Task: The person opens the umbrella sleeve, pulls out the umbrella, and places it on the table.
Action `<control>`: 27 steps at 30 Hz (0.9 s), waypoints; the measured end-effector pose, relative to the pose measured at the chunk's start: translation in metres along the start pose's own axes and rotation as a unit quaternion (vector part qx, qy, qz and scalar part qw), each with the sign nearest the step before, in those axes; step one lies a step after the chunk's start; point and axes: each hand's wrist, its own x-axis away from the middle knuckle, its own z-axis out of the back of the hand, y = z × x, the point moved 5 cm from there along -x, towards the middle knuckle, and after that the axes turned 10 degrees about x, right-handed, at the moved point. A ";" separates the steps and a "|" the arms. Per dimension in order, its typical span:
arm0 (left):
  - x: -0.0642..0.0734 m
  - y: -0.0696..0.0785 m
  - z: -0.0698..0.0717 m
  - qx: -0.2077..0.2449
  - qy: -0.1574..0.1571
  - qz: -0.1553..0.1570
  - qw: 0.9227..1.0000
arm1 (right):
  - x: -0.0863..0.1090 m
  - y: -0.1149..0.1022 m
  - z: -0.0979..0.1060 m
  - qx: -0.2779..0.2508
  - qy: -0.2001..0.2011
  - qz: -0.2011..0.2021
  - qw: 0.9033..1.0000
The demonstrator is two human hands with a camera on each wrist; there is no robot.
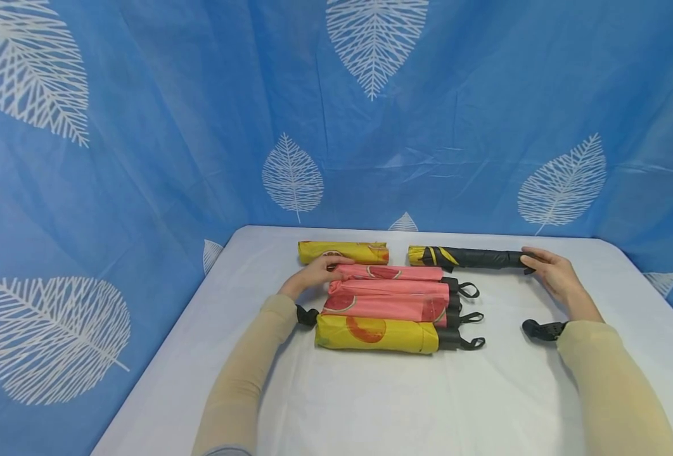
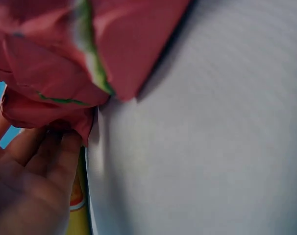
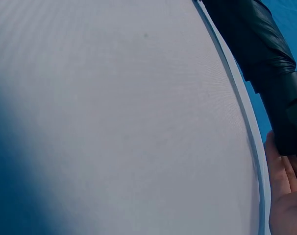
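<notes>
Left fingers (image 1: 338,259) pinch a crinkled pink umbrella (image 1: 410,272) at its end; right fingers (image 1: 535,261) grip a slim black-and-yellow umbrella (image 1: 479,258).

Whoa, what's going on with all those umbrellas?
Someone is handling folded umbrellas on a white table. Their left hand holds the left end of the farthest pink umbrella, and their right hand holds the right end of the black-and-yellow umbrella at the back. The other pink ones lie side by side in front of the farthest one, then a yellow umbrella nearest the person. Another yellow one lies at the back left.
</notes>
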 end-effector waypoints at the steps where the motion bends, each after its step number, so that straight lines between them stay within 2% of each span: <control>1: 0.000 0.000 -0.001 -0.005 -0.004 0.002 1.000 | 0.000 0.000 0.000 0.000 0.003 -0.001 1.000; 6: -0.004 0.001 -0.003 -0.041 -0.014 0.003 0.999 | -0.001 0.000 0.000 0.007 0.015 -0.003 1.000; 10: -0.006 0.000 -0.005 -0.060 -0.020 0.020 0.998 | -0.001 0.003 -0.002 0.029 0.006 -0.007 1.000; 13: -0.006 0.001 -0.006 -0.066 -0.021 0.025 0.997 | -0.001 0.006 -0.003 0.036 0.002 -0.013 0.999; 22: -0.009 0.001 -0.006 -0.074 -0.012 -0.004 0.997 | 0.001 0.005 -0.006 0.015 -0.001 -0.014 1.000; 27: -0.010 0.000 -0.004 -0.065 0.008 0.005 0.998 | -0.001 0.004 -0.006 0.007 0.011 -0.027 1.000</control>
